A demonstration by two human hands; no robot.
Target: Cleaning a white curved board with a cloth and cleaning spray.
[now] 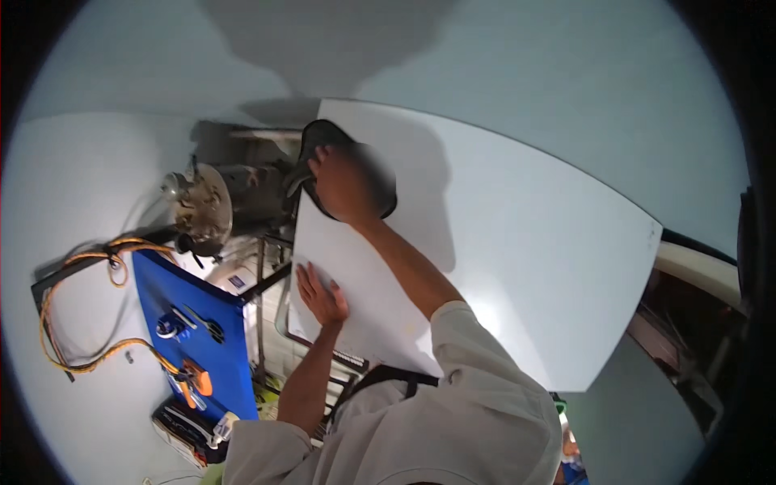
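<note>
A flat black piece with a rounded outline [318,132] lies at the far left corner of a large white panel [550,267]. My right hand [343,184] lies on top of it with the fingers stretched toward its left side, and a blurred patch hides part of the piece beside the hand. What kind of thing it is cannot be made out. Nearer to me, at the panel's left edge, my left hand [323,301] rests flat with its fingers apart and holds nothing.
Left of the panel stands a metal cylindrical machine [214,206]. A blue board [162,283] below it carries dark-handled scissors [212,327] and an orange-handled tool [198,378]. An orange cord [48,323] loops beside the board, above a black box [182,424].
</note>
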